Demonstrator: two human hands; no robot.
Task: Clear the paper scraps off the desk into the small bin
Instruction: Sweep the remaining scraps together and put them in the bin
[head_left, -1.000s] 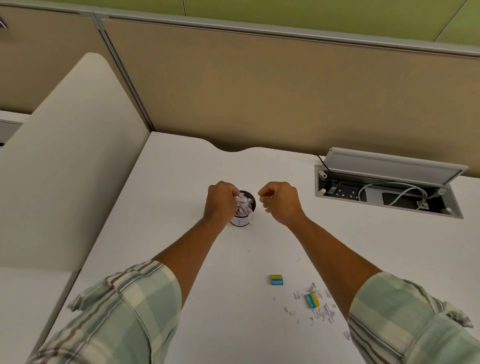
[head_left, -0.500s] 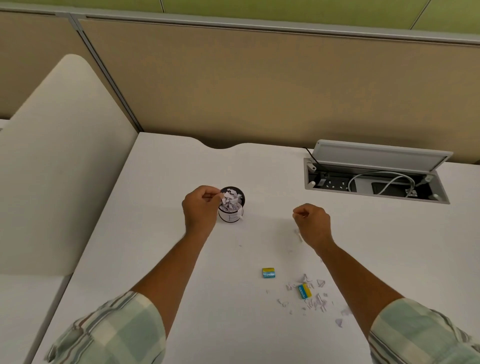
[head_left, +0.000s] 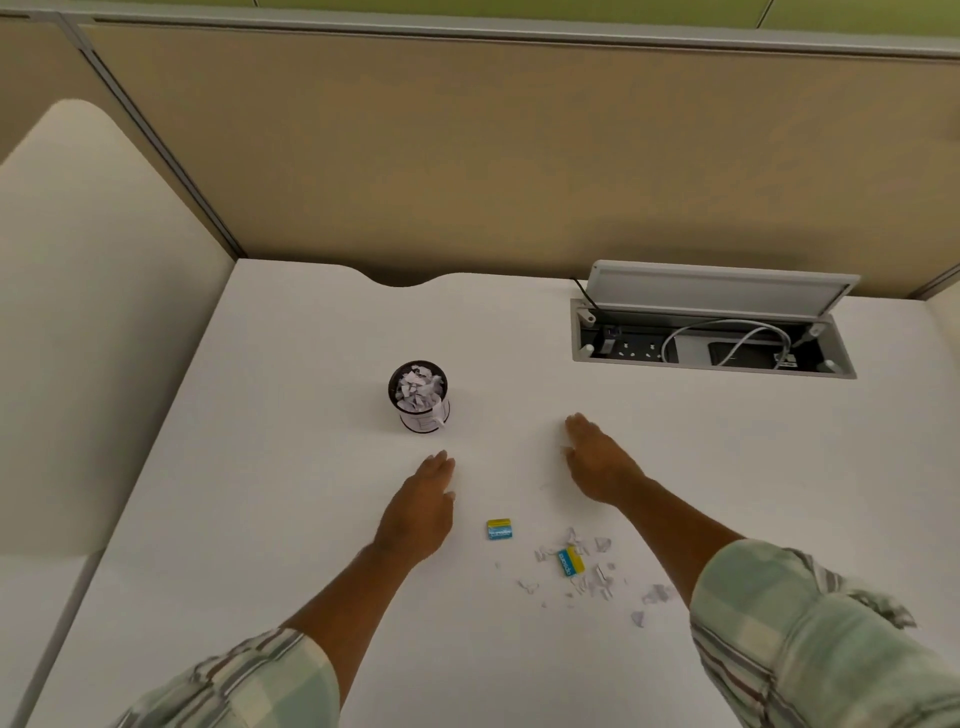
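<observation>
Your left hand (head_left: 418, 512) and right hand (head_left: 597, 462) lie flat, released, near the small round black paper-stuffed bin (head_left: 420, 396); torn white paper scraps (head_left: 587, 571) lie nearer you, some blurred.

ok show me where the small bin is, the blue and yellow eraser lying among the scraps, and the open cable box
small bin (head_left: 418, 410): head view, on its side wall.
eraser among the scraps (head_left: 570, 561): head view, middle of its top face.
cable box (head_left: 722, 287): head view, on its raised lid.
</observation>
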